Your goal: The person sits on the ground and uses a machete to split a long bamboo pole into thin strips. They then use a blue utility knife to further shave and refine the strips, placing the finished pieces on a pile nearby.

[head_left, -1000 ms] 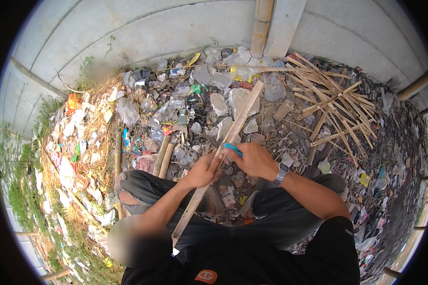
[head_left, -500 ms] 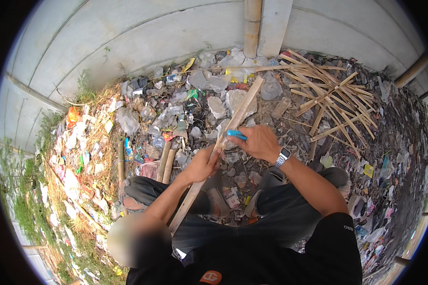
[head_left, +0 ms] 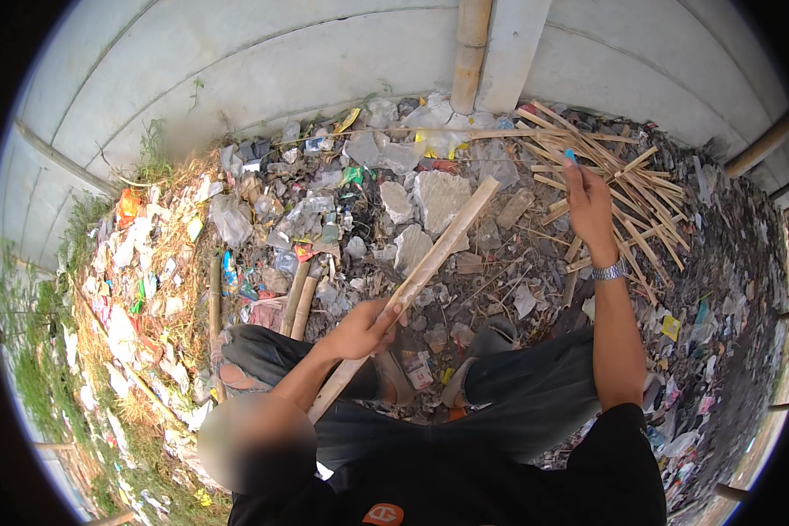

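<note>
My left hand [head_left: 366, 329] is closed around a long bamboo slat [head_left: 430, 267] — fingers wrapped over it, thumb on the near side. The slat runs on a slant from below the fingers, near my knee, up and away past the fingertips, where its far end lies over a pale stone [head_left: 440, 200] in the rubbish.

My right hand [head_left: 587, 206] is stretched out well apart from the left, over a pile of split sticks [head_left: 627, 188]. Its fingers are drawn together, pinching a small blue tool [head_left: 570, 156] that pokes out just beyond the fingertips; I cannot tell what kind of tool it is. A watch [head_left: 607, 272] sits on that wrist.

Below the left fingers, toward me, are my dark trousers [head_left: 517, 386] and a sandal [head_left: 394, 377]. Just left of that hand lie two short bamboo pieces [head_left: 298, 302] — side by side, on the litter. Beyond both hands stands a grey wall [head_left: 324, 70].
</note>
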